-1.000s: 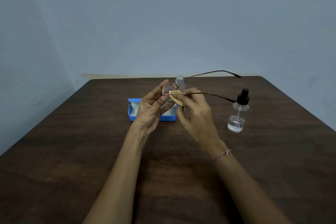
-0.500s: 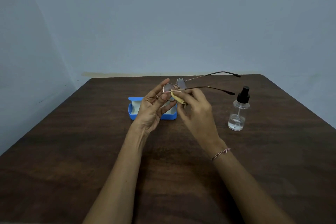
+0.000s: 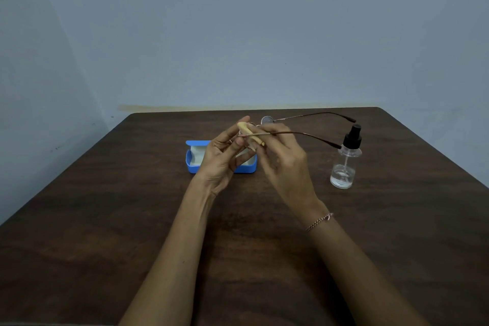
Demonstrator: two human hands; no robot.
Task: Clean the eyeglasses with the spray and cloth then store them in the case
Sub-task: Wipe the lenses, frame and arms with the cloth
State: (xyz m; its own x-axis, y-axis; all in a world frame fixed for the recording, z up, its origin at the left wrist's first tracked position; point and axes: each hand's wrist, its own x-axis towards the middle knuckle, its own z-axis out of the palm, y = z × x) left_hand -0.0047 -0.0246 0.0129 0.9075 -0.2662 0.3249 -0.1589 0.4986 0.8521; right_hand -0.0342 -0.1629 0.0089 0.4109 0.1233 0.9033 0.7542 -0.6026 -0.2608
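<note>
Both hands are working above the open blue case [image 3: 246,168]: left hand [image 3: 221,160] pinching the eyeglasses [image 3: 267,121], right hand [image 3: 284,164] now sliding the yellow cloth [image 3: 250,133] higher across the near lens. Wiping ongoing; spray bottle [image 3: 345,164] is standing untouched.

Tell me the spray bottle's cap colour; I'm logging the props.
Black, on a clear spray bottle holding a little clear liquid. The head view shows the cap best.
</note>
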